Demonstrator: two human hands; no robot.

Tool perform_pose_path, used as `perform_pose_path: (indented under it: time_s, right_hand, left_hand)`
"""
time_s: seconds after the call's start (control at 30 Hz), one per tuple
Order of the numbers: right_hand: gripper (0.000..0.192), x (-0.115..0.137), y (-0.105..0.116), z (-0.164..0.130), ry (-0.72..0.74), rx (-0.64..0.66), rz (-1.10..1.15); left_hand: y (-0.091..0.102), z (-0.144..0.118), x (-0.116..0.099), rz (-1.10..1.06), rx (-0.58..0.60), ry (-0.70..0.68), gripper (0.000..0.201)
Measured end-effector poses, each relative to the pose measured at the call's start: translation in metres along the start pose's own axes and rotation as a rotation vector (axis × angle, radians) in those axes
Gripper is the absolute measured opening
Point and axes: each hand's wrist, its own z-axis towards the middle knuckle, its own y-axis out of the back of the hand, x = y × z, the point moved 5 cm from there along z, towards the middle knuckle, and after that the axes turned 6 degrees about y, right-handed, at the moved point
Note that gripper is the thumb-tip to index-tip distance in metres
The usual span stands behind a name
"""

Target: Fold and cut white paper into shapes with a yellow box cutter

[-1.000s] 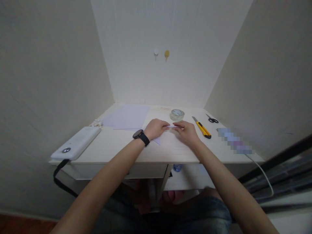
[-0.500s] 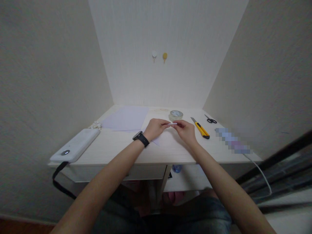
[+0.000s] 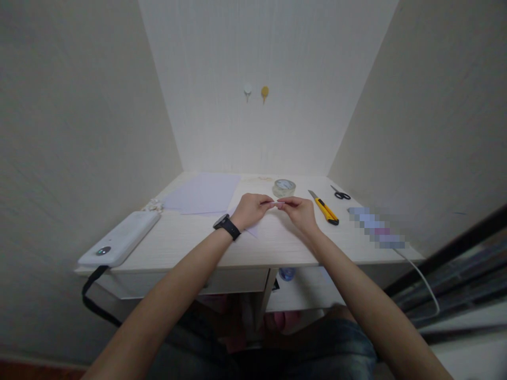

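Observation:
My left hand (image 3: 251, 208), with a black watch (image 3: 226, 226) on its wrist, and my right hand (image 3: 300, 211) meet over the middle of the white desk (image 3: 190, 244). Both pinch a small thin white paper strip (image 3: 277, 203) between their fingertips, just above the desk top. A pale sheet corner (image 3: 252, 230) shows under my left hand. A roll of clear tape (image 3: 283, 187) sits right behind the hands.
A lilac paper sheet (image 3: 204, 192) lies at the back left. A yellow utility knife (image 3: 324, 208) and black scissors (image 3: 340, 194) lie to the right. A white device (image 3: 119, 238) with a black strap rests on the left edge. Walls close in on three sides.
The hands have lifted the folded strip slightly off the desk and drawn their fingertips closer together. The view has shifted a little.

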Motion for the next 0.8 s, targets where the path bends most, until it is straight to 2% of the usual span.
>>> perform_pose_path:
  time_s: [0.2, 0.37, 0.43, 0.6, 0.8]
  right_hand:
    - [0.014, -0.0002, -0.0026, -0.0009, -0.01, 0.048, 0.041]
    - [0.008, 0.0022, -0.0025, -0.0029, 0.045, 0.081, -0.041]
    - [0.011, 0.0018, -0.0029, -0.0035, 0.039, 0.082, -0.023]
    - [0.035, -0.0046, -0.0079, -0.0054, -0.142, 0.129, 0.2]
    - [0.034, -0.0059, -0.0068, -0.003, -0.118, 0.162, 0.217]
  left_hand:
    - [-0.0002, -0.0044, -0.0106, 0.068, 0.033, -0.066, 0.025]
    - [-0.0022, -0.0043, -0.0106, 0.059, 0.071, -0.028, 0.024]
    - [-0.0022, -0.0038, -0.0104, 0.054, 0.069, -0.034, 0.024]
    - [-0.0031, -0.0035, -0.0071, 0.097, 0.036, -0.056, 0.023]
    - [-0.0029, -0.0046, -0.0072, 0.19, 0.023, -0.07, 0.022]
